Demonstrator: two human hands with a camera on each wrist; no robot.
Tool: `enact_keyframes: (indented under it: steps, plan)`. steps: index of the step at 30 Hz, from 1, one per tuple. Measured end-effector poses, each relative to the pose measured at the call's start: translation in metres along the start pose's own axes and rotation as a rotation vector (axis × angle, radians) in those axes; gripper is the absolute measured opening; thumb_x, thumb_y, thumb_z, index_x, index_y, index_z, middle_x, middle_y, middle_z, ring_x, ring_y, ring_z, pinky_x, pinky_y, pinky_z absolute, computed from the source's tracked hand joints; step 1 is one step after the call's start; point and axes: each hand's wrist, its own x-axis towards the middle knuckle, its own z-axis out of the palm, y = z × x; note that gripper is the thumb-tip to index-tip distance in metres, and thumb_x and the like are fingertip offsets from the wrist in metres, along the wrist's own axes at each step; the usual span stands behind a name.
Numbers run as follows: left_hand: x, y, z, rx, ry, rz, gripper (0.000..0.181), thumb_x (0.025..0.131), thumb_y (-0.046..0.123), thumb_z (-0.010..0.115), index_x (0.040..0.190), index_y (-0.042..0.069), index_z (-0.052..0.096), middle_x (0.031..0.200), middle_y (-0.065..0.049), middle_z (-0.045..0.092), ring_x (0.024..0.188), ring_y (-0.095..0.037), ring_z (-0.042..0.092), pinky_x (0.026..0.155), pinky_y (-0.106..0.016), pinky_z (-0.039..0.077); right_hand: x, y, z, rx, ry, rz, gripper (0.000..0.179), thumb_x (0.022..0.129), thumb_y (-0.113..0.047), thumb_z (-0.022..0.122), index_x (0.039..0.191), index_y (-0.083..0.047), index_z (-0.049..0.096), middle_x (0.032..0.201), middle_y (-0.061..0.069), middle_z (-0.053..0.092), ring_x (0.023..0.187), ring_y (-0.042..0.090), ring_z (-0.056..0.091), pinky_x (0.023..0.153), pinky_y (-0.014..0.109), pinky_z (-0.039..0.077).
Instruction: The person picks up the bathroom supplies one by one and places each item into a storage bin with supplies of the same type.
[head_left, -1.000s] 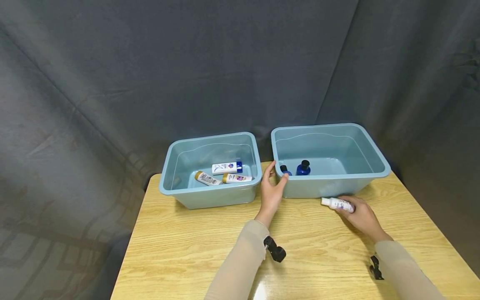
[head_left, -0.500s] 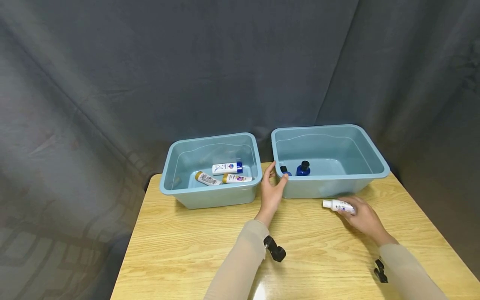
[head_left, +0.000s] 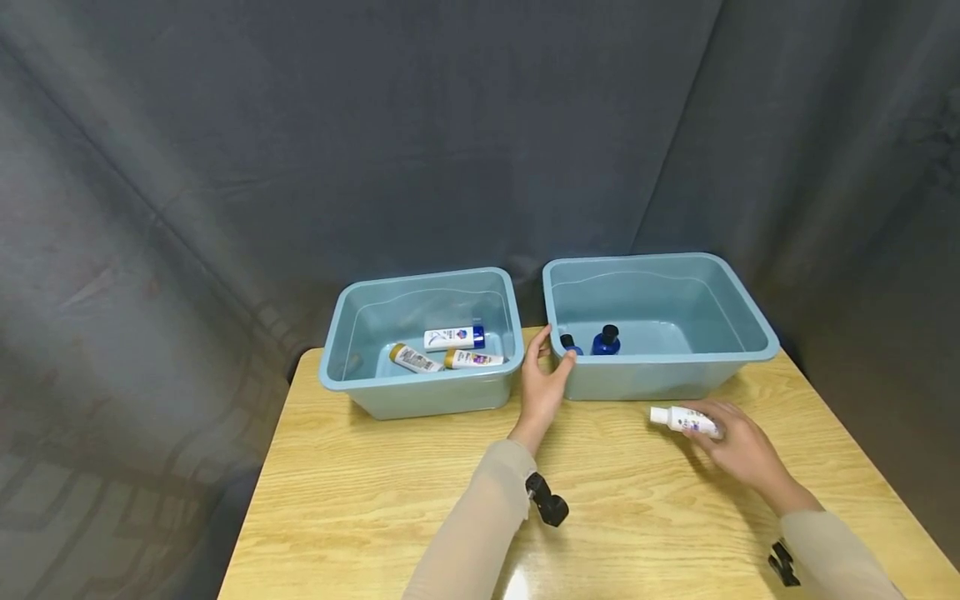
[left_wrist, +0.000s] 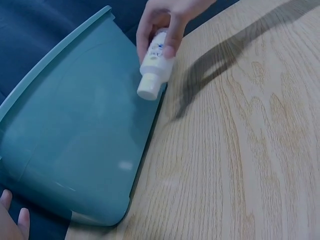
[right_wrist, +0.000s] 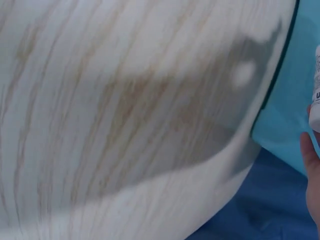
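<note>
My right hand [head_left: 741,450] holds a small white bottle [head_left: 687,420] with a white cap and purple print, above the table in front of the right bin. The bottle lies nearly level there, its cap toward the left; in the left wrist view the bottle [left_wrist: 157,62] tilts cap-down beside the bin wall. My left hand [head_left: 542,392] grips the near left corner of the right light-blue bin [head_left: 660,379], thumb at the front rim and fingers along the side. Inside that bin stand two blue bottles with black caps, one blue bottle [head_left: 606,342] plainly seen, the other partly hidden by the rim.
To the left stands a second light-blue bin [head_left: 442,398]. In it lie a white bottle with a blue cap [head_left: 452,337] and two white bottles with gold caps, one gold-capped bottle [head_left: 415,359] slanted. Both bins rest on a wooden table [head_left: 360,500] before a grey curtain [head_left: 420,133].
My right hand has drawn the white bottle slightly right and toward me, away from the bin's front wall. The left hand keeps its hold on the corner.
</note>
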Motion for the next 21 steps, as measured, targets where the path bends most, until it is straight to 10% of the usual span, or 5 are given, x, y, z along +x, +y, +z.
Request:
enact_keyframes:
  steps: [21]
  plan:
    - [0.001,-0.003,0.0,0.015,-0.005,-0.007,0.055,0.092,0.021,0.071,0.143,0.026,0.052,0.139,0.004,0.052,0.126,-0.038,0.045,0.1,-0.058,0.039,-0.007,-0.019,-0.034,-0.052,0.152,-0.082,0.051,0.074,0.0,0.084,0.121,-0.005,0.066,0.114,0.015,0.063,0.101,0.03,0.053,0.079,0.046,0.042]
